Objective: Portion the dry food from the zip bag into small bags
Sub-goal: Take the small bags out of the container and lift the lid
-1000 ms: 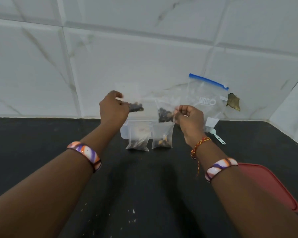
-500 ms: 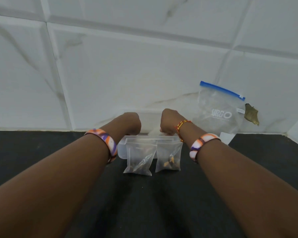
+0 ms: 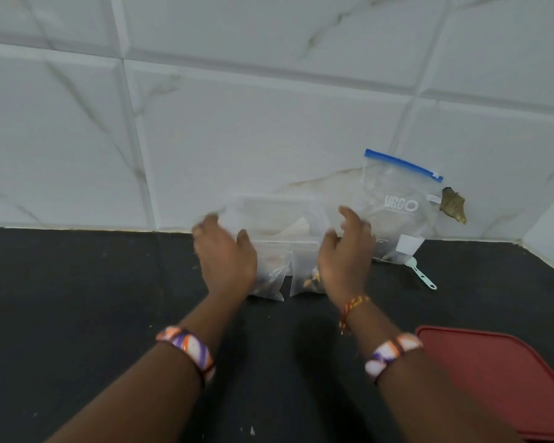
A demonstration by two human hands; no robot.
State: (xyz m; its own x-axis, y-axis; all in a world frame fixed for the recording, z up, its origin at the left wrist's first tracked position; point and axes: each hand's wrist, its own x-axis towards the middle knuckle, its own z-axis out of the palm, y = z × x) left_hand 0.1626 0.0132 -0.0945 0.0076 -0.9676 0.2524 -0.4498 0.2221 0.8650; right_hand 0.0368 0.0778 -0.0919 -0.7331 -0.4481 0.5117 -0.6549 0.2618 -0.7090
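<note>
A clear zip bag (image 3: 397, 206) with a blue zip strip and white lettering leans on the tiled wall at the right. Left of it a clear plastic container (image 3: 275, 215) stands against the wall, blurred. Two small clear bags lean on its front: the left small bag (image 3: 271, 276) and the right small bag (image 3: 303, 276), each with some dark dry food at the bottom. My left hand (image 3: 224, 257) hovers open at the left small bag. My right hand (image 3: 346, 254) hovers open at the right one, fingers spread. Neither hand holds anything.
A pale green scoop (image 3: 421, 274) lies on the black counter (image 3: 109, 298) beside the zip bag. A dry brown leaf (image 3: 453, 207) leans on the wall at the right. A red lid (image 3: 506, 378) lies at the near right.
Both hands held a small bag of dark food up, lowered it behind the two front bags with fists closed, and have now drawn back and opened.
</note>
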